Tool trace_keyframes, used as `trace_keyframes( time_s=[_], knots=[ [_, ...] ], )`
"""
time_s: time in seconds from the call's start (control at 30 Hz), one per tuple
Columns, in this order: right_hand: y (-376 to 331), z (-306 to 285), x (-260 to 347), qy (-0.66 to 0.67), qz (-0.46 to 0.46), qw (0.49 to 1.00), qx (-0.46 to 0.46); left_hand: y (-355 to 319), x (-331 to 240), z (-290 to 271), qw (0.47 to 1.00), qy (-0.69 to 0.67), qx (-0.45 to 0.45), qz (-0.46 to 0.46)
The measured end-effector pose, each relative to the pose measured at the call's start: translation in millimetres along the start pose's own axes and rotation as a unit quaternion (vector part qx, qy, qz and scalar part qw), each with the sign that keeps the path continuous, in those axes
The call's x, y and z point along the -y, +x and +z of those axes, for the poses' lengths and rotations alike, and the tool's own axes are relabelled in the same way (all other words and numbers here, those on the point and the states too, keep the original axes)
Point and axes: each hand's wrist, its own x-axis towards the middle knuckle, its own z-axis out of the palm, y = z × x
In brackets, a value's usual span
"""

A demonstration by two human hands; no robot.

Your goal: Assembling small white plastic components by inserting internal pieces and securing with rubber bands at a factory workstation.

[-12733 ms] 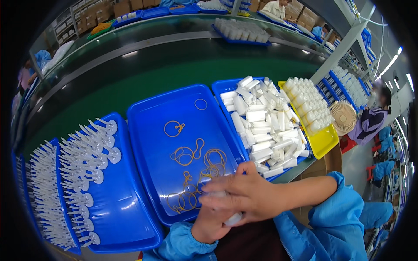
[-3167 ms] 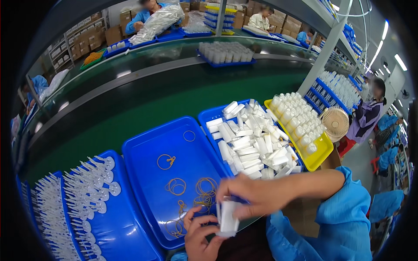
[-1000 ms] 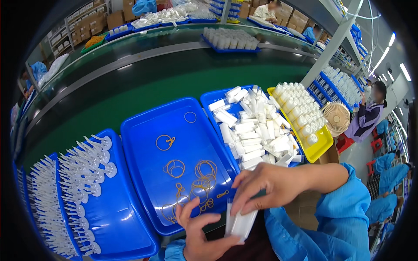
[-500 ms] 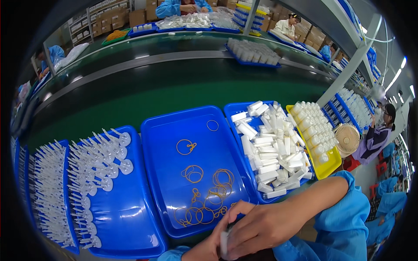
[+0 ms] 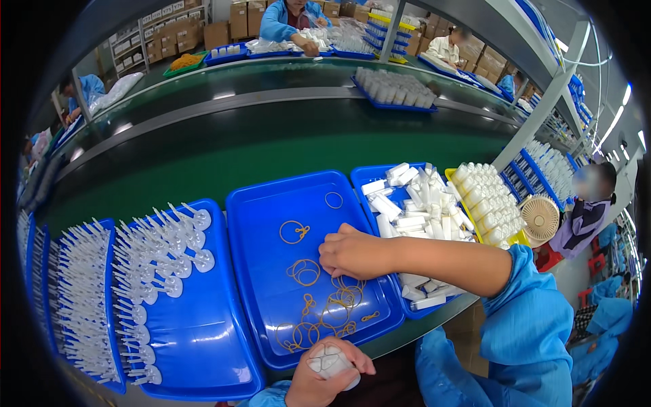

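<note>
left hand (image 5: 317, 388): snug round a white piece (image 5: 331, 364) | right hand (image 5: 356, 255): curled over rubber bands (image 5: 344, 297) | its grip: can't really tell

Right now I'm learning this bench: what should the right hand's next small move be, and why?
Probably lift one of the yellow bands: the right hand is low over the blue tray, close to them, while the left hand grips a white piece.

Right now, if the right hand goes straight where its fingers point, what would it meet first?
The right hand would probably meet the rubber bands in the blue tray; exact depth is unclear.
</note>
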Motion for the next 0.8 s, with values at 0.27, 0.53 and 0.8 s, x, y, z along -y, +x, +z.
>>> trace_keyframes(
  time_s=[0.27,0.53,0.8],
  knots=[
    [-27.2,-43.8,40.3,0.036,-0.032,0.982,-0.18,1.7,-0.4,-1.6,0.987,0.071,-0.107,0.094],
    [-69.0,-41.4,109.4,0.056,-0.103,0.965,-0.236,1.6,-5.6,7.5,0.996,-0.022,0.089,0.013],
    [-110.7,-8.4,120.1,0.704,-0.058,0.647,-0.287,-10.5,3.2,15.0,0.966,0.207,0.098,0.119]
  ],
)
